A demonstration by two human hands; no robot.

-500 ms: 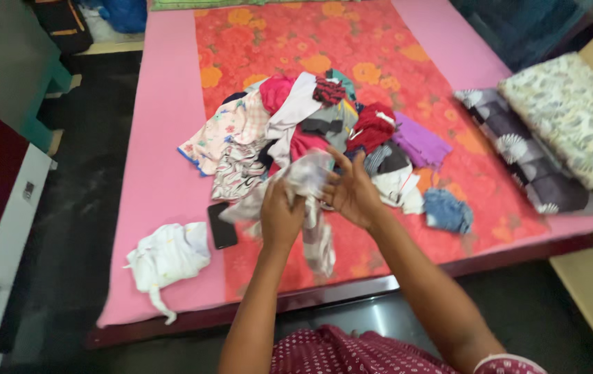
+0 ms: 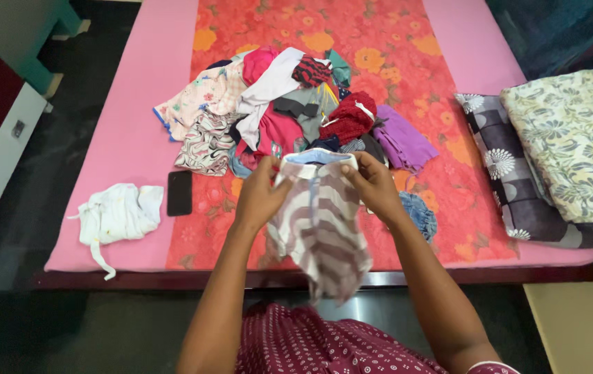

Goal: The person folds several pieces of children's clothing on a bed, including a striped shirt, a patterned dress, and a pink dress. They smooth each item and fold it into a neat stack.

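The striped garment (image 2: 321, 221), white with brownish-mauve stripes and a pale blue collar band, is hanging in the air above the near edge of the bed (image 2: 130, 138). The left hand (image 2: 260, 195) is pinching one top corner and the right hand (image 2: 374, 185) is pinching the other, so both sets of fingers are closed on the cloth near the collar, and the garment is dropping down freely between the two forearms.

To hold it well, I think the fingers should be gripping at equal height on both sides, with the collar edge kept stretched and level, so the fabric is hanging flat and not twisting. The lower part is looking a little bunched, so a light shake may be helping it.

Just beyond the fingers, the pile of mixed clothes (image 2: 289, 104) is lying on the red flowered sheet (image 2: 379, 41). Near the right hand, a purple cloth (image 2: 404, 142) and a dark red knitted piece (image 2: 348, 118) are sitting at the edge of the pile, and a small blue item (image 2: 420, 213) is lying just beside the right wrist. Further out from the left hand, a black phone (image 2: 179, 193) is resting on the sheet, and a white garment (image 2: 118, 213) is lying beyond it. Far past the right hand, two patterned pillows (image 2: 553, 152) are lying at the side.
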